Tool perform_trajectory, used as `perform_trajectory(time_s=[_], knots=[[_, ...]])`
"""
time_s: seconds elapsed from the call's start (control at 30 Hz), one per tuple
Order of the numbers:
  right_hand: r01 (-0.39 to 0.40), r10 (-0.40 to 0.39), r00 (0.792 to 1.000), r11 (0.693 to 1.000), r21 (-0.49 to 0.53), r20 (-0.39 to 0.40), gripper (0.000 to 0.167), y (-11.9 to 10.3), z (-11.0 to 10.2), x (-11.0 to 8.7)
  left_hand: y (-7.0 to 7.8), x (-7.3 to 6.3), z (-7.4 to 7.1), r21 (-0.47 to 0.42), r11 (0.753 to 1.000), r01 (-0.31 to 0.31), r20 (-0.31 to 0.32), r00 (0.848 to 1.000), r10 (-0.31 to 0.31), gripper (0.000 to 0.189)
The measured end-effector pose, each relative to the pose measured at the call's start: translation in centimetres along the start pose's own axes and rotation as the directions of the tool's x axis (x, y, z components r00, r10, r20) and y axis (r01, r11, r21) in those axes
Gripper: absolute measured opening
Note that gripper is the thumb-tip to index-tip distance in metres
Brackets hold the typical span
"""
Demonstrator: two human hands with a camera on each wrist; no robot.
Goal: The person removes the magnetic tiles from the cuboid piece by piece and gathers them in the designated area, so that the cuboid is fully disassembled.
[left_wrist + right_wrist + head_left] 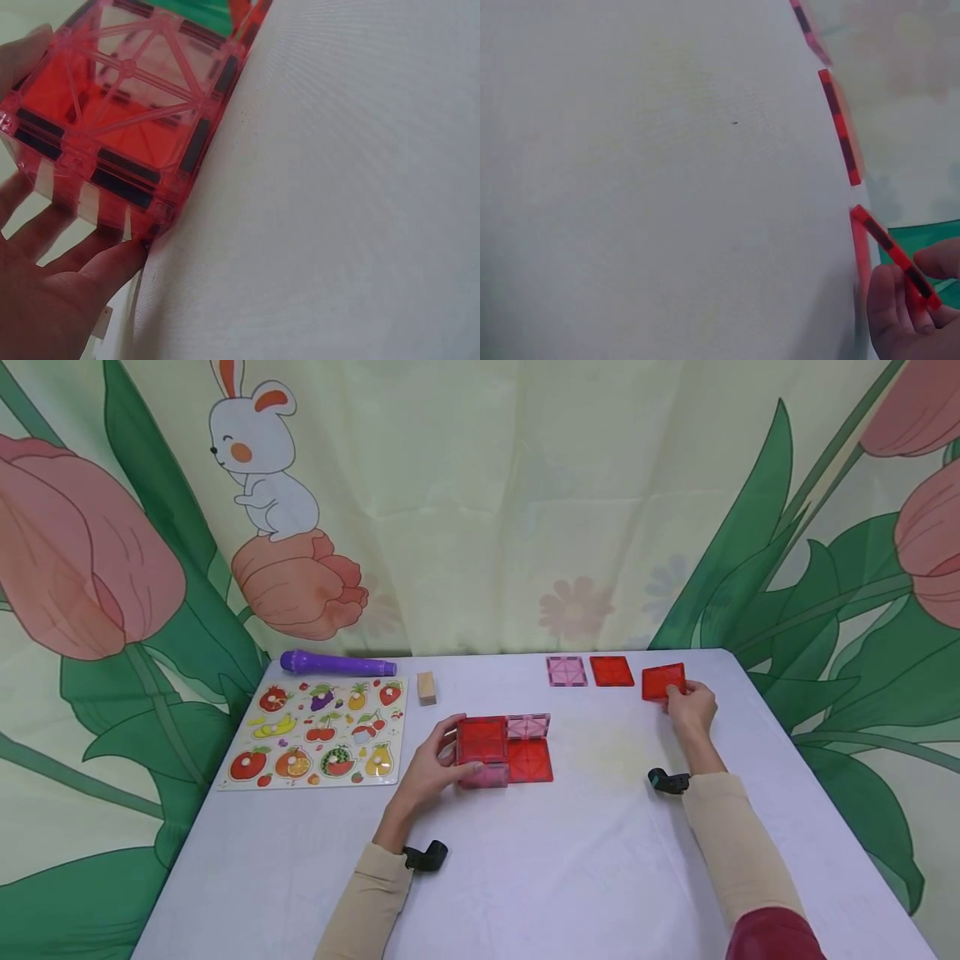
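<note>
One red magnetic tile [660, 678], frame right, likely light, rigid: your right hand [693, 706] pinches its edge, wisely; left hand [429, 767] grips central cube [482, 739].

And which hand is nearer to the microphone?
Left. The left hand is to the right of the microphone and closer to the person; the right hand is much farther right, pinching a red tile.

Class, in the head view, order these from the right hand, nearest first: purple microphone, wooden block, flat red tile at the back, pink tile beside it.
1. Flat red tile, left of the right hand
2. Pink tile, just beyond
3. Wooden block, farther left
4. Purple microphone, back left
</note>
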State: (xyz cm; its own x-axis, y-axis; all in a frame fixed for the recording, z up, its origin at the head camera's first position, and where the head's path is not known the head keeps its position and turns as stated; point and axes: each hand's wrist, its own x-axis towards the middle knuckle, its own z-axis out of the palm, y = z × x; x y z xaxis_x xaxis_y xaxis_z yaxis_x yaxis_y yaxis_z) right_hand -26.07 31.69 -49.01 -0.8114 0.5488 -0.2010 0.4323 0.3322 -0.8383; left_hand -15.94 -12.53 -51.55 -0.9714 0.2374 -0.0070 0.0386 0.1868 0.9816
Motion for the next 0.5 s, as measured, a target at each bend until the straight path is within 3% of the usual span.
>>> perform_trajectory(time_s=[0.27,0.5], knots=[[-0.008,0.008,1.000,1.000,-0.026,0.023,0.082,0.1,0.4,1.1,-0.4,0.2,0.0,-0.009,1.000,0.007,0.009,1.000,-0.007,0.085],[0.029,-0.028,0.999,0.999,-0.044,0.019,0.087,-0.3,1.0,1.7,-0.1,0.1,0.0,0.004,1.000,0.008,-0.001,1.000,-0.008,0.086]])
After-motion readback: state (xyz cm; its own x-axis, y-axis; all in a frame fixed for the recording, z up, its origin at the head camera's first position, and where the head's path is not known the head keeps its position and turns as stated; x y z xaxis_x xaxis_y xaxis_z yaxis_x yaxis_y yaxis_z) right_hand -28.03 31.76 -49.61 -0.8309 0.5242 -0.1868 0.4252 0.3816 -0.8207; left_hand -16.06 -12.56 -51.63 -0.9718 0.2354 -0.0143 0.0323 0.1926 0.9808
